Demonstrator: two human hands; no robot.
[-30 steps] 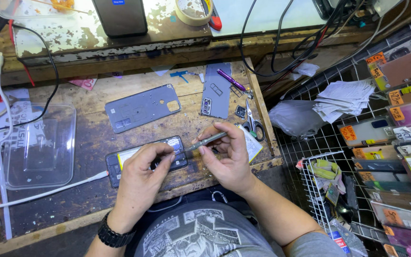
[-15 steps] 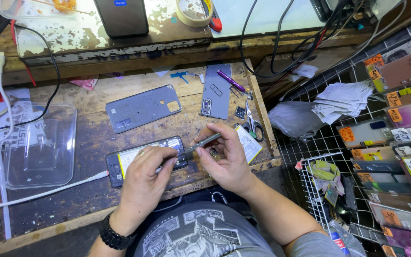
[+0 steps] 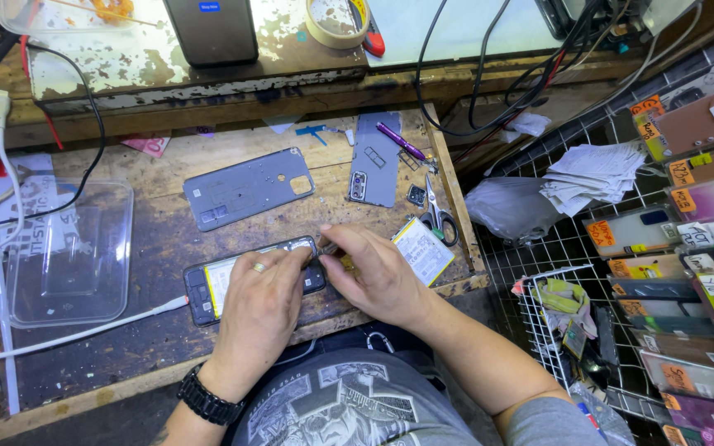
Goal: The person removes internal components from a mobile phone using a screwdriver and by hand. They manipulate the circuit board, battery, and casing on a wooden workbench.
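Observation:
An opened phone (image 3: 208, 287) lies flat on the worn wooden bench with its insides facing up. My left hand (image 3: 259, 310) rests on its right half and holds it down, fingers curled over the edge. My right hand (image 3: 376, 274) sits just right of the phone, pinching a thin metal tool (image 3: 325, 245). Only the tool's tip shows, at the phone's right end, and the two hands touch there. The grey back cover (image 3: 245, 188) lies further back on the bench.
A white cable (image 3: 84, 332) runs from the left to the phone. A clear plastic tub (image 3: 68, 256) stands at left. Behind my hands lie a grey panel (image 3: 373, 165), a purple pen-like tool (image 3: 401, 141), scissors (image 3: 435, 216) and a battery (image 3: 425, 250). Wire racks of phone cases (image 3: 687, 272) fill the right.
My right hand has closed in to the left over the tool, so its shaft is now mostly hidden. My left hand has slid slightly right along the phone.

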